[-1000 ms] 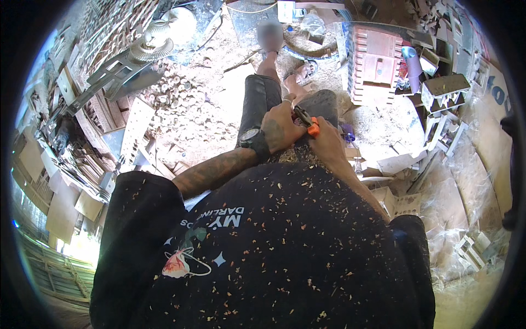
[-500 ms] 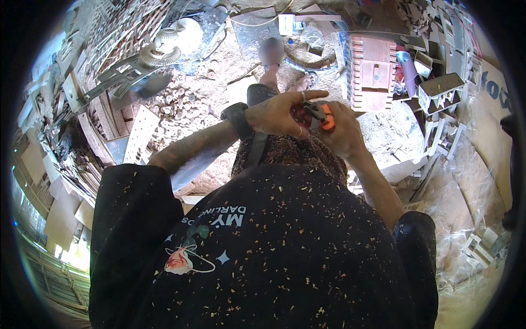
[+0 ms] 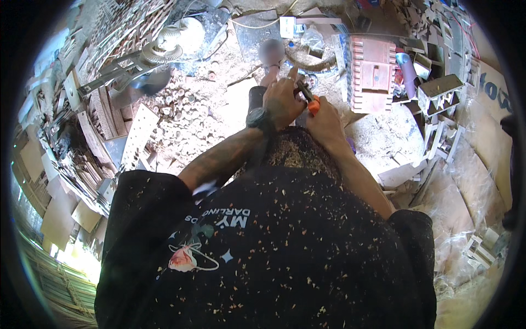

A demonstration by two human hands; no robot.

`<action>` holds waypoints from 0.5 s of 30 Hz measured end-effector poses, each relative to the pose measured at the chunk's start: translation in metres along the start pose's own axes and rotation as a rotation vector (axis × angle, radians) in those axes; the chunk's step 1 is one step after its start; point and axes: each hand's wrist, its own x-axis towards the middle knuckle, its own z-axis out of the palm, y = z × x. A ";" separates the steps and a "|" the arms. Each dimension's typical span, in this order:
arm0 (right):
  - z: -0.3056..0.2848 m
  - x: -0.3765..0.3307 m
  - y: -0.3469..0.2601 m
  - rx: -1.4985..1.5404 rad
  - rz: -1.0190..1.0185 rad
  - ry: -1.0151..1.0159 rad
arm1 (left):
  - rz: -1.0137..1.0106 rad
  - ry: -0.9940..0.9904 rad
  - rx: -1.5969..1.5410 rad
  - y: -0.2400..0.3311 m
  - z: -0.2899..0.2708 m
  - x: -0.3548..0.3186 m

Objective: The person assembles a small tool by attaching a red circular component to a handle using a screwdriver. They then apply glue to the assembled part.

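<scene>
Clamping the right hand [image 3: 327,122] round an orange-handled tool [image 3: 313,105] out in front of the body, pointing its dark end away and keeping it just beside the left hand [image 3: 282,103]. Curling the left hand close in, with fingers too hidden to tell whether clamped on anything, and wearing a watch [image 3: 256,117] on that wrist. Facing a floor [image 3: 222,82] strewn with small pale round pieces [image 3: 183,115] at left, with a reddish notched panel [image 3: 375,77] at right.

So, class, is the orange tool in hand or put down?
In hand: the right hand is closed around the orange tool.
</scene>
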 end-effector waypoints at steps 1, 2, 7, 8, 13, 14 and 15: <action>0.006 -0.002 0.001 0.012 0.047 -0.018 | 0.037 0.067 0.070 -0.002 0.008 -0.002; 0.010 -0.001 0.002 0.019 0.084 -0.023 | 0.033 0.077 0.141 -0.003 0.014 -0.001; 0.009 -0.008 0.008 0.046 0.030 -0.076 | -0.069 -0.080 0.028 -0.003 -0.005 -0.010; 0.005 -0.008 0.008 0.062 0.024 -0.100 | -0.094 -0.137 -0.017 0.000 -0.014 -0.011; -0.032 -0.022 0.000 0.266 -0.046 -0.187 | 0.098 -0.128 -0.013 0.031 -0.056 -0.015; -0.039 -0.026 -0.004 0.275 -0.020 -0.175 | 0.107 -0.097 0.002 0.040 -0.060 -0.014; -0.044 -0.030 -0.008 0.280 -0.063 -0.113 | 0.109 -0.083 0.019 0.047 -0.063 -0.014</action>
